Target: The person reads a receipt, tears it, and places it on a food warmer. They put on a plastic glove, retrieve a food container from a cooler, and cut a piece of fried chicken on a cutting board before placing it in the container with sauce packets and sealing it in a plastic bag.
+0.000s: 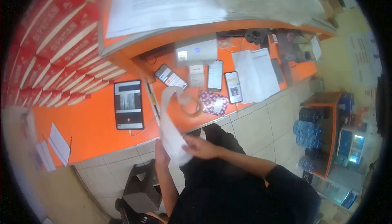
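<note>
A long white strip of paper [171,136] hangs over the counter's front edge, its upper end curling above the orange top. My left hand [162,155] is closed on the strip's left edge near its lower end. On the opposite edge, my right hand [201,147] pinches the same strip; some fingertips are hidden. Just beyond the strip lies a roll of tape [200,109], beside a pink patterned packet [213,103]. Behind these are a tilted phone [170,76], a small white printed slip or box [196,76] and two more phones, one pale-screened [215,75] and one darker-edged [233,87].
A tablet [128,104] lies on the orange counter [90,120] at left. A printer-like grey device [197,49] sits beneath the raised shelf [228,24], near paper sheets [261,77]. Red boxes [53,48] are stacked at left; a dark stool [143,187] stands below.
</note>
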`<state>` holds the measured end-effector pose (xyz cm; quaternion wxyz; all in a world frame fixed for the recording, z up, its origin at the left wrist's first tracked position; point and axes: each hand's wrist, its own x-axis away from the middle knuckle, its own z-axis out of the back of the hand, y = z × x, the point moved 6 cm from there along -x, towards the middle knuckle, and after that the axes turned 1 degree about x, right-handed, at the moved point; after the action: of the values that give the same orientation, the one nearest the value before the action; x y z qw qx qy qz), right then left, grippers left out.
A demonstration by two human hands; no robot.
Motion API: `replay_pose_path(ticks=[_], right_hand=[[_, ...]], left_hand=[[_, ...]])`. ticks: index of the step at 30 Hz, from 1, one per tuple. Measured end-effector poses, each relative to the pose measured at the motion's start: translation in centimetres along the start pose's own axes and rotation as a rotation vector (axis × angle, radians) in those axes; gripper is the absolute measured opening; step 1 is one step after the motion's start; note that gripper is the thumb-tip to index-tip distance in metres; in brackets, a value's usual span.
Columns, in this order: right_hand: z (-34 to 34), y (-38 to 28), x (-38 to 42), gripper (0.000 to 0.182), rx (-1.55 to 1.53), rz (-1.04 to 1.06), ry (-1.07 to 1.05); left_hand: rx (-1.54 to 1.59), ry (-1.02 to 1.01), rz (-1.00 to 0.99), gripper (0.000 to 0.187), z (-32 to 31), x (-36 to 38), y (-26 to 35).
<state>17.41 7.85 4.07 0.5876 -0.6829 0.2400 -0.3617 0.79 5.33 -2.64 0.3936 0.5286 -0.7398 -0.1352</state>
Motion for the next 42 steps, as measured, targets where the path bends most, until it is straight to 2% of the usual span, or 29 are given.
replay_pose_path(ticks=[1, 4, 7, 10, 12, 14, 15, 16, 19, 20, 21, 23, 24, 25, 27, 30, 31, 34, 35, 36, 38, 39, 42], right_hand=[[-0.2, 0.7, 2.4, 0.028, 0.102, -0.044, -0.078], [1.6, 1.0, 6.6, 0.025, 0.185, -0.161, -0.233], [4.8, 0.6, 8.0, 0.024, 0.242, -0.046, -0.179], [8.3, 1.9, 8.8, 0.025, 0.409, 0.010, -0.112], [10.8, 2.1, 9.3, 0.022, 0.494, 0.069, -0.104], [13.2, 2.7, 9.7, 0.020, 0.528, 0.099, -0.128], [14.4, 3.1, 9.7, 0.019, 0.520, 0.098, -0.156], [15.5, 3.7, 10.0, 0.018, 0.511, 0.099, -0.192], [18.8, 5.2, 10.5, 0.017, 0.466, 0.187, -0.289], [19.7, 6.2, 10.5, 0.016, 0.487, 0.125, -0.396], [21.2, 6.1, 11.0, 0.018, 0.372, 0.151, -0.385], [22.4, 4.7, 10.9, 0.024, 0.492, 0.173, -0.503], [22.9, 4.1, 11.0, 0.024, 0.477, 0.116, -0.539], [23.3, 3.8, 11.2, 0.025, 0.469, 0.046, -0.538], [23.2, 2.5, 11.6, 0.025, 0.527, 0.029, -0.638], [21.9, 1.3, 12.2, 0.025, 0.484, 0.084, -0.782], [21.3, 0.6, 12.8, 0.025, 0.470, 0.159, -0.791], [18.7, 3.5, 13.3, 0.025, 0.462, 0.269, -0.892], [17.6, 1.3, 14.3, 0.025, 0.528, 0.291, -0.935], [15.8, 0.2, 13.6, 0.025, 0.495, 0.228, -0.984], [12.4, -1.1, 14.2, 0.025, 0.466, 0.294, -1.071], [10.7, -1.7, 14.5, 0.025, 0.496, 0.365, -1.098], [4.1, -3.7, 17.4, 0.026, 0.495, 0.387, -1.198]], left_hand=[[0.026, -0.023, 0.029, 0.056, -1.7, -0.4, 0.8], [-0.318, 0.142, 0.003, 0.043, -5.3, -2.0, 3.5], [-0.252, 0.083, -0.132, 0.043, -8.6, -2.7, 4.6], [-0.251, 0.228, -0.379, 0.038, -12.1, -1.9, 6.3], [-0.262, 0.266, -0.478, 0.037, -12.4, -0.7, 7.8], [-0.379, 0.265, -0.657, 0.037, -15.1, 1.5, 9.7], [-0.453, 0.358, -0.687, 0.039, -12.7, 2.7, 10.7], [-0.491, 0.427, -0.720, 0.038, -13.0, 3.7, 10.5], [-0.529, 0.682, -0.886, 0.032, -19.1, 7.7, 10.7], [-0.573, 0.677, -0.889, 0.027, -18.8, 8.9, 10.2], [-0.506, 0.787, -0.948, 0.024, -17.6, 9.7, 9.5], [-0.584, 1.004, -0.899, 0.041, -24.5, 9.9, 10.0], [-0.655, 1.057, -0.947, 0.046, -25.1, 10.0, 11.1], [-0.559, 0.831, -1.045, 0.043, -29.0, 9.6, 11.8], [-0.589, 0.744, -1.130, 0.041, -31.3, 10.6, 13.6], [-0.642, 0.799, -1.203, 0.043, -32.6, 14.0, 15.4], [-0.658, 0.831, -1.288, 0.044, -33.5, 16.3, 15.2], [-0.677, 0.974, -1.328, 0.045, -34.6, 23.9, 14.5], [-0.692, 0.945, -1.431, 0.044, -35.2, 26.5, 14.2], [-0.665, 0.953, -1.357, 0.045, -32.5, 26.4, 17.1], [-0.677, 0.934, -1.397, 0.045, -33.1, 32.2, 17.7], [-0.677, 0.981, -1.426, 0.045, -33.4, 34.8, 16.9], [-0.693, 1.117, -1.458, 0.044, -33.4, 43.5, 14.9]])
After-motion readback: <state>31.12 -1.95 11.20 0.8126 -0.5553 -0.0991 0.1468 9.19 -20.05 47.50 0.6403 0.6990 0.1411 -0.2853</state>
